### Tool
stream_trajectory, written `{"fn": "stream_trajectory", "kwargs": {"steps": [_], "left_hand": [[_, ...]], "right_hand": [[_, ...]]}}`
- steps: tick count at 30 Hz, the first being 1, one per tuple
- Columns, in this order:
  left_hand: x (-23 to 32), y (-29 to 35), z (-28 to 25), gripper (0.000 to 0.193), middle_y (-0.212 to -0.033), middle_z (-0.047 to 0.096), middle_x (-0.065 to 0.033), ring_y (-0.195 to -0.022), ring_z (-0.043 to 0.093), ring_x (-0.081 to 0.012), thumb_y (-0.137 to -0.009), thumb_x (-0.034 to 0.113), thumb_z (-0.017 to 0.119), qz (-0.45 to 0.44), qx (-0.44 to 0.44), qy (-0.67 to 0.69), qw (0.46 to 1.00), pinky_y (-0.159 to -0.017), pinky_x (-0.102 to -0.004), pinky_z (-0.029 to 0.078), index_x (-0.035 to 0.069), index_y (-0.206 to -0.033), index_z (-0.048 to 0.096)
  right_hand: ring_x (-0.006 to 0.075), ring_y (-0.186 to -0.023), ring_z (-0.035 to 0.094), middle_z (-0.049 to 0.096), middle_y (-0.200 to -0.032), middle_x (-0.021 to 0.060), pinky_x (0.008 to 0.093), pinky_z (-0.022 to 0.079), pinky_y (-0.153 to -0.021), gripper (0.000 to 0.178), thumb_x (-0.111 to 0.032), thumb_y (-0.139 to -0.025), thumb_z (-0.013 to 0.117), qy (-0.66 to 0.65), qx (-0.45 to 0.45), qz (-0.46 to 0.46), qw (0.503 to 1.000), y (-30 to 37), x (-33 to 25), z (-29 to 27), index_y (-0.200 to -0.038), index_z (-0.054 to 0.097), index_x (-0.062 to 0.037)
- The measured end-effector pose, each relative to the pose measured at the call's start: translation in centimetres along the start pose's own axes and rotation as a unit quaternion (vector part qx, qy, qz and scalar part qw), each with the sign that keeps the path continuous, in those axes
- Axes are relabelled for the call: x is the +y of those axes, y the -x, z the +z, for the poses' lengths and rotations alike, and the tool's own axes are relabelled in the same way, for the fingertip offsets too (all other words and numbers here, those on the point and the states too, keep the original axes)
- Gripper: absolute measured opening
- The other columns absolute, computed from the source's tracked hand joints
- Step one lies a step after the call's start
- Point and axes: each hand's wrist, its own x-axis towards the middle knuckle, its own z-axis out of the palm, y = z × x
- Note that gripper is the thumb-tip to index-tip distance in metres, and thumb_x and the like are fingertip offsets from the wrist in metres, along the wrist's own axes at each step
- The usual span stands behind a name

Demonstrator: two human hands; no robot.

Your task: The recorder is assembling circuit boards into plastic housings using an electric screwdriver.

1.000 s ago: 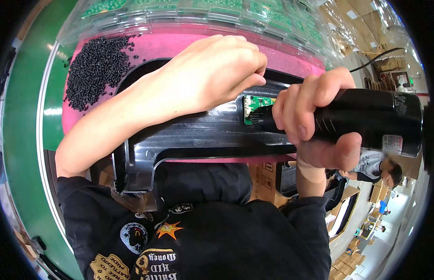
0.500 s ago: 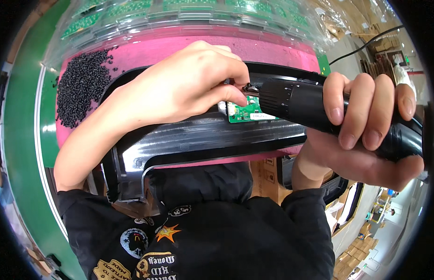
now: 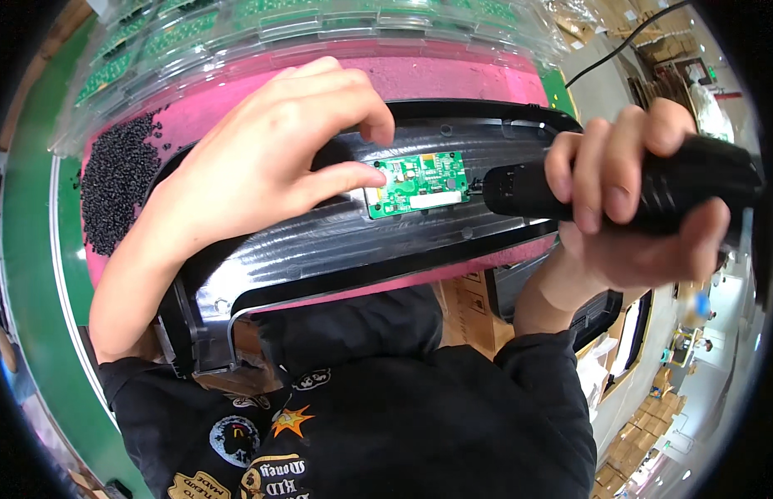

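Note:
A green circuit board (image 3: 421, 182) lies in a long, glossy black plastic housing (image 3: 303, 254). My left hand (image 3: 291, 137) reaches over the housing with thumb and index finger spread apart and nothing visible between them. Its thumb tip is at the board's left end. My right hand (image 3: 615, 179) wraps round a black electric screwdriver (image 3: 519, 190), which lies nearly level with its nose pointing left. The screwdriver's tip is at the board's right edge; whether it touches a screw there I cannot tell.
A heap of small black screws (image 3: 116, 187) sits on the pink mat (image 3: 453, 76), left of the housing. Clear plastic trays (image 3: 237, 41) with several green boards stand along the back. A black cable (image 3: 623, 46) runs at the upper right. Cardboard (image 3: 470, 312) shows below the mat.
My left hand has moved left off the screwdriver's nose, and its fingers have parted. The screwdriver has drawn back from over the board to its right edge, uncovering the board.

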Motion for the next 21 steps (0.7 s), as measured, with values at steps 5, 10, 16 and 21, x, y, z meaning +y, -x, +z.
{"fn": "stream_trajectory", "kwargs": {"steps": [5, 10, 16, 21], "left_hand": [[-0.1, 0.1, -0.2, 0.028, -0.096, 0.062, -0.0106, -0.094, 0.059, -0.0295, -0.072, 0.006, 0.076, -0.010, -0.009, -0.035, 0.999, -0.085, -0.0385, 0.046, 0.000, -0.093, 0.060], [0.3, 0.4, 0.0, 0.025, -0.095, 0.060, -0.0103, -0.095, 0.058, -0.0301, -0.074, 0.006, 0.074, -0.019, -0.016, -0.050, 0.998, -0.086, -0.0386, 0.045, 0.001, -0.093, 0.059], [0.1, 0.2, 0.1, 0.021, -0.094, 0.059, -0.0104, -0.094, 0.057, -0.0297, -0.076, 0.006, 0.072, -0.029, -0.028, -0.063, 0.997, -0.088, -0.0394, 0.044, 0.001, -0.092, 0.058], [0.1, 0.2, -0.1, 0.020, -0.094, 0.059, -0.0106, -0.094, 0.057, -0.0298, -0.077, 0.006, 0.071, -0.025, -0.025, -0.066, 0.997, -0.087, -0.0391, 0.044, 0.001, -0.091, 0.058]], "right_hand": [[0.0105, -0.048, 0.044, 0.049, -0.066, -0.0007, 0.0303, 0.038, -0.053, 0.052, -0.054, -0.090, 0.054, 0.050, 0.098, 0.026, 0.994, 0.7, 0.6, 0.1, -0.106, 0.051, -0.0049], [0.0097, -0.047, 0.042, 0.049, -0.065, -0.0010, 0.0289, 0.038, -0.051, 0.052, -0.055, -0.089, 0.055, 0.068, 0.127, 0.041, 0.989, 0.7, 1.6, 0.0, -0.104, 0.051, -0.0045], [0.0082, -0.045, 0.041, 0.048, -0.063, -0.0022, 0.0267, 0.036, -0.049, 0.052, -0.055, -0.088, 0.057, 0.050, 0.119, 0.030, 0.991, 0.8, 2.3, -0.3, -0.101, 0.052, -0.0049], [0.0078, -0.045, 0.041, 0.048, -0.063, -0.0024, 0.0261, 0.037, -0.048, 0.051, -0.054, -0.089, 0.057, 0.054, 0.120, 0.035, 0.991, 0.6, 2.6, 0.2, -0.100, 0.052, -0.0050]]}}
